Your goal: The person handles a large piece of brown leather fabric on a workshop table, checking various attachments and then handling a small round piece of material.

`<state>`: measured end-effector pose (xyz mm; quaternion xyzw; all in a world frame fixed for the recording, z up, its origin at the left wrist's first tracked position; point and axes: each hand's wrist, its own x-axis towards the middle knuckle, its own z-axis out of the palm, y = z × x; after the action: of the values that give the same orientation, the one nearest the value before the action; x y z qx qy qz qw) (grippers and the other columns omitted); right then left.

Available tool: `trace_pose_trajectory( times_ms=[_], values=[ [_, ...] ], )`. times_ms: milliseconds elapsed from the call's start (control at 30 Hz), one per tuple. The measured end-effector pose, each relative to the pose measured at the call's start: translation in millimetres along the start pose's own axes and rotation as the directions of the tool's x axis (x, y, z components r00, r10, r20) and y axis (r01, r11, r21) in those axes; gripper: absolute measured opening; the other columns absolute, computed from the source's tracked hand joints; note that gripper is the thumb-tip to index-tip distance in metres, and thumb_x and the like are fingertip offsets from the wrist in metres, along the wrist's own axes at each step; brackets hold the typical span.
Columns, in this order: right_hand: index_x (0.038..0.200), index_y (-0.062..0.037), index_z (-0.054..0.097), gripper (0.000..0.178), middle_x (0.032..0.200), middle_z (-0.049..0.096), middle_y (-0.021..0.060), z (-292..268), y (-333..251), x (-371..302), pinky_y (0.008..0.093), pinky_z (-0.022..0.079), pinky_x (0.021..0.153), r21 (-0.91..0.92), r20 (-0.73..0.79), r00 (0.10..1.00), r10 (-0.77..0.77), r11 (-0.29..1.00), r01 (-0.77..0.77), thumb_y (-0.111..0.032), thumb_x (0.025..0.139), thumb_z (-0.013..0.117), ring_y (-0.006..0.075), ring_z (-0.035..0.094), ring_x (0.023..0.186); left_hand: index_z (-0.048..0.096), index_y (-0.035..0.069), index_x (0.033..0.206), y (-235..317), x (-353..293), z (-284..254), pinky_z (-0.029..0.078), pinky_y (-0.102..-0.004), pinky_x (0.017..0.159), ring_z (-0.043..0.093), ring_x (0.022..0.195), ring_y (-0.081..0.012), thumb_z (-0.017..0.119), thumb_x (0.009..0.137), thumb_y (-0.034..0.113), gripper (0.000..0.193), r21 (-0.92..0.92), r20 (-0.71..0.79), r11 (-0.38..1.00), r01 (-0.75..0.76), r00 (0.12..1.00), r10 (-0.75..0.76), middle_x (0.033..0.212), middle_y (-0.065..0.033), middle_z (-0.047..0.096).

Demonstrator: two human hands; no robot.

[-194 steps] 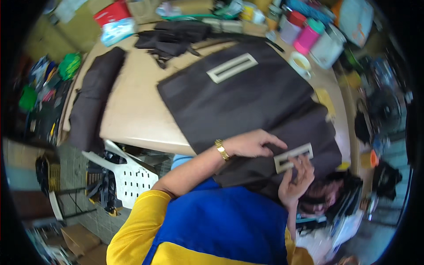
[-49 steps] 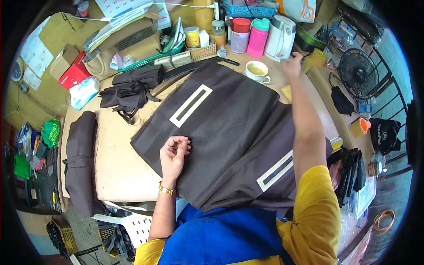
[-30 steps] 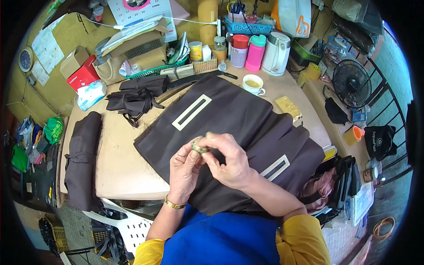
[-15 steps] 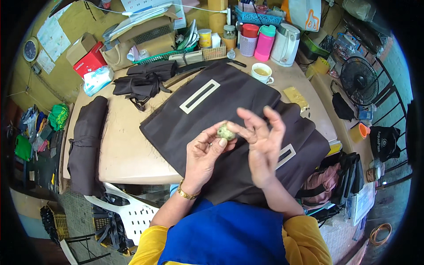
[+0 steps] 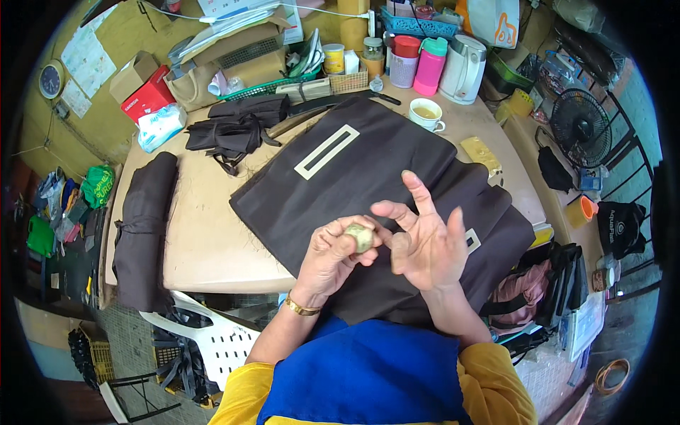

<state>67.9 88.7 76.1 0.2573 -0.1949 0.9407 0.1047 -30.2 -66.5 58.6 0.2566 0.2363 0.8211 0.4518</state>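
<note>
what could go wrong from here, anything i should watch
The cup, with liquid in it, stands close beside the dark cloth; a bump might spill it onto the fabric. The small greenish lump held in the left hand could slip and drop onto the cloth below.

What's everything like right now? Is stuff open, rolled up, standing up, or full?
Left hand: closed on a greenish lump
Right hand: open, some fingers bent
Dark cloth: spread out
Cloth roll: rolled, tied
Cup: upright, some liquid inside
Pink bottle: upright, lid on
Kettle: upright
</note>
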Motion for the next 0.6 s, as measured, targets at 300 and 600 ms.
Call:
trace_pose_trajectory(
  times_ms=[300, 600],
  values=[
    [0.147, 0.0073, 0.021, 0.102, 0.146, 0.039, 0.0289, 1.9, 24.2, -7.7, 0.0485, 0.012, 0.12, -0.954, 0.279, 0.945, -0.169, 0.061, 0.293, -0.043, 0.079, 0.079, 0.0354, 0.052, 0.128, 0.061, -0.003, 0.121, -0.2, 6.8, 20.1, 0.054, -0.0232, 0.073, 0.064, 0.08, -0.0097, 0.071, 0.09, 0.007, 0.035, 0.492, -0.247, 0.848, -0.196, 0.903, 0.352, 0.096, -0.0054, 0.067],
    [0.151, -0.0085, 0.002, 0.104, 0.141, 0.04, 0.0307, 16.7, 16.2, -1.6, 0.0453, 0.032, 0.113, -0.515, -0.199, 0.958, -0.208, 0.854, 0.079, -0.053, 0.085, 0.07, 0.0416, 0.059, 0.117, 0.058, -0.002, 0.118, 6.0, 3.6, -8.2, 0.051, -0.0211, 0.068, 0.06, 0.075, -0.0089, 0.063, 0.097, 0.025, 0.035, 0.13, -0.217, 0.988, -0.086, 0.97, 0.113, 0.097, -0.0065, 0.066]
  ],
)
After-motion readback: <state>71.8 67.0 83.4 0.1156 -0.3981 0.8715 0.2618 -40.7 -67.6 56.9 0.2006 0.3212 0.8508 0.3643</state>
